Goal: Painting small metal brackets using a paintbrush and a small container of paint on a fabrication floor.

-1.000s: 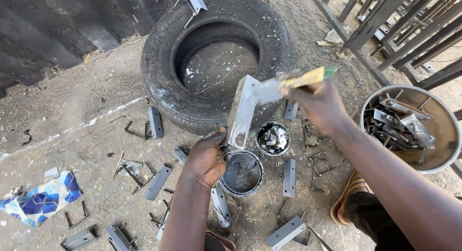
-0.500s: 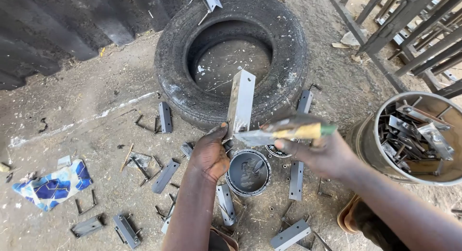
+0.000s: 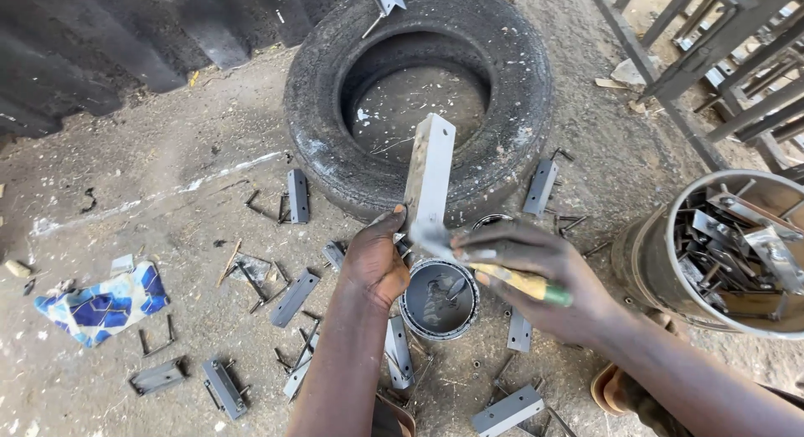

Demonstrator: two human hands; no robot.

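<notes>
Fingers of the left hand (image 3: 374,261) pinch the bar's (image 3: 430,179) lower end, upright above the can (image 3: 439,298); the right hand (image 3: 536,274) grips a brush (image 3: 523,282) against its base.

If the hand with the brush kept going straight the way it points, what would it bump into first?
The right hand points leftward, so it would probably first meet the grey metal piece held upright by the left hand, over the paint can; depth is uncertain.
</notes>
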